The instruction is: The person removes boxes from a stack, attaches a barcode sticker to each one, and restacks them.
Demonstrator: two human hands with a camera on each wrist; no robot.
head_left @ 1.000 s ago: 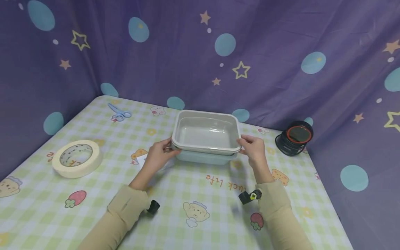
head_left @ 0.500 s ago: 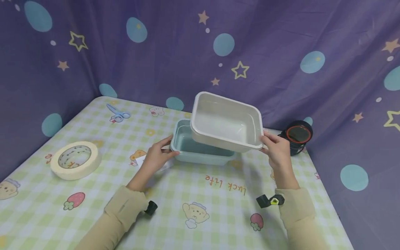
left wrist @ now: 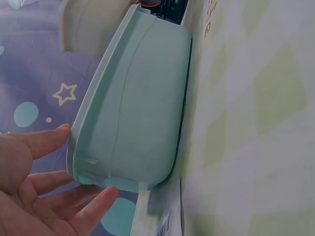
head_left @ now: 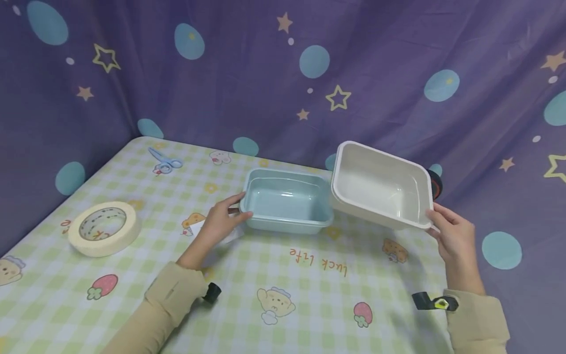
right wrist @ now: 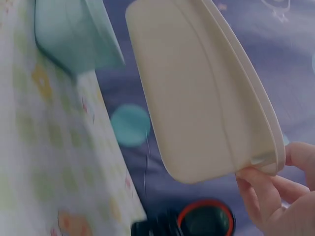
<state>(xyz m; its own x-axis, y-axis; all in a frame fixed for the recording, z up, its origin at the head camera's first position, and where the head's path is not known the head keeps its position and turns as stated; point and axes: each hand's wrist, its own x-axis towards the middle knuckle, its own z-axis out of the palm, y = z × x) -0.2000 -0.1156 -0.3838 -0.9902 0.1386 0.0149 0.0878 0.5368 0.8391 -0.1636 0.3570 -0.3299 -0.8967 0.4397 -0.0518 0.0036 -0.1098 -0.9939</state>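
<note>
A cream plastic container hangs in the air over the right side of the table, tilted down toward its right end. My right hand pinches its right rim, thumb on one side and fingers on the other, as the right wrist view also shows. A light blue container of similar shape stands upright on the table, with nothing visible inside. At its left end my left hand holds the rim between thumb and fingers.
Behind the cream container, a black round object with a red ring is mostly hidden. A masking tape roll lies left, blue scissors at the back left. Under my left hand is a white paper. A purple curtain backs the table.
My right hand has lifted the cream container out of the blue one and carried it rightward. My left hand has stayed at the blue container, which has not moved.
</note>
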